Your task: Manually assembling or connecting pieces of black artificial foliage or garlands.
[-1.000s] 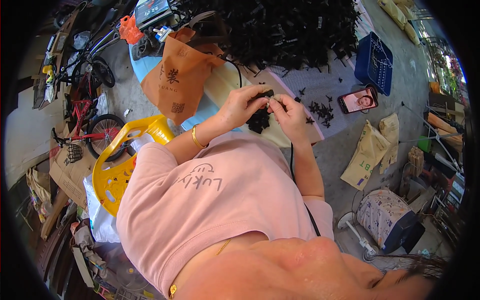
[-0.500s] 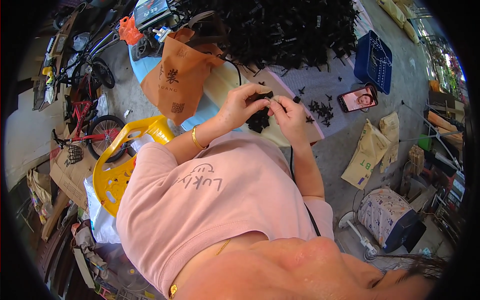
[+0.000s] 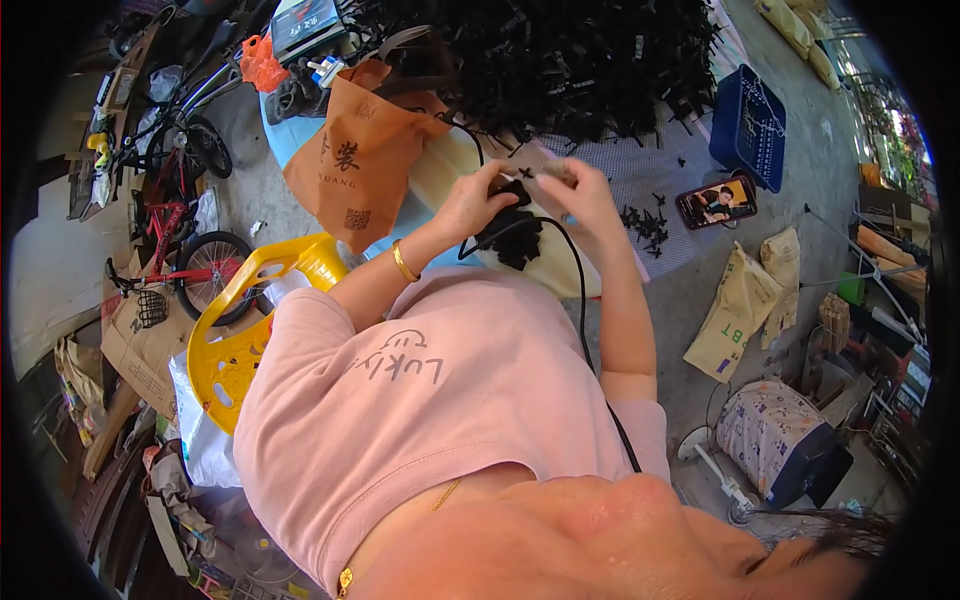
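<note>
My left hand (image 3: pixel 472 208), with a gold bangle on its wrist, is curled closed, a small black branched piece (image 3: pixel 526 173) at its fingertips. Just to the right, my right hand (image 3: pixel 585 195) is raised with bent fingers; motion smears its fingertips, so I cannot make out whether they hold anything. Below both hands lies a clump of black pieces (image 3: pixel 516 246) on pale cloth, with a black cable (image 3: pixel 572 245) looping over it. Several similar small black pieces (image 3: pixel 648 228) are scattered on the mesh-patterned sheet beyond my right hand.
A large heap of black strips (image 3: pixel 590 70) covers the far side. An orange-brown bag (image 3: pixel 350 150) stands at left, beside a yellow plastic chair (image 3: pixel 225 360). To the right are a phone (image 3: pixel 716 202) showing video, a blue basket (image 3: pixel 748 130) and flattened sacks (image 3: pixel 735 305).
My hands, together before, have moved apart, the right one shifting slightly up. The black cable now loops across the black clump, which shows more fully. The phone's picture differs.
</note>
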A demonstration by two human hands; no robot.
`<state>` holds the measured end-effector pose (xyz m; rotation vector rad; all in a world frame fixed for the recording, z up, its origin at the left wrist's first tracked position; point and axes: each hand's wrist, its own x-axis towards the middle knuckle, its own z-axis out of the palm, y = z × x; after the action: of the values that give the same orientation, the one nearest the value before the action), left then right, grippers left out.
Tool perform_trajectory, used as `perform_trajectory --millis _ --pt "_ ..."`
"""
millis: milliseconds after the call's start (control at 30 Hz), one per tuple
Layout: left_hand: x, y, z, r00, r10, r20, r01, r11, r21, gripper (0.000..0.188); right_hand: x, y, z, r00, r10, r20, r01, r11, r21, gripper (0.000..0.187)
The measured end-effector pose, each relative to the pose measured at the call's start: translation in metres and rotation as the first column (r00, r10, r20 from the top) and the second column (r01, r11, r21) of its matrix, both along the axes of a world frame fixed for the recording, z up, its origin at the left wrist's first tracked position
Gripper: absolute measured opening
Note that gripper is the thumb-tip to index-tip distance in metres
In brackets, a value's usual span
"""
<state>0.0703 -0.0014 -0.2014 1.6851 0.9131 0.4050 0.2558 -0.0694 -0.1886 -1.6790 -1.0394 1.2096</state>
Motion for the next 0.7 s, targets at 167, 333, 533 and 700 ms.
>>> perform_trajectory --millis 167,333,533,700 --pt "0.002 0.001 -0.013 0.931 -0.335 -0.144 0.349 0.933 0.091 0.027 0.001 0.047 -0.062 0.854 -0.316 0.415 0.222 0.94 0.258 0.035" --pt "0.003 0.005 -0.022 0.943 -0.328 -0.05 0.325 0.883 0.339 0.034 0.003 0.062 -0.09 0.914 -0.325 0.244 0.283 0.94 0.191 0.03" --pt "0.002 0.03 -0.012 0.994 0.105 -0.038 -0.105 0.994 0.005 0.075 -0.012 0.034 -0.03 0.978 -0.183 0.101 0.159 0.964 0.214 0.018" --pt "0.007 0.04 0.003 0.991 -0.131 -0.026 0.131 0.991 0.031 0.077 -0.025 0.01 0.015 0.976 0.047 0.211 -0.128 0.913 0.388 0.01"
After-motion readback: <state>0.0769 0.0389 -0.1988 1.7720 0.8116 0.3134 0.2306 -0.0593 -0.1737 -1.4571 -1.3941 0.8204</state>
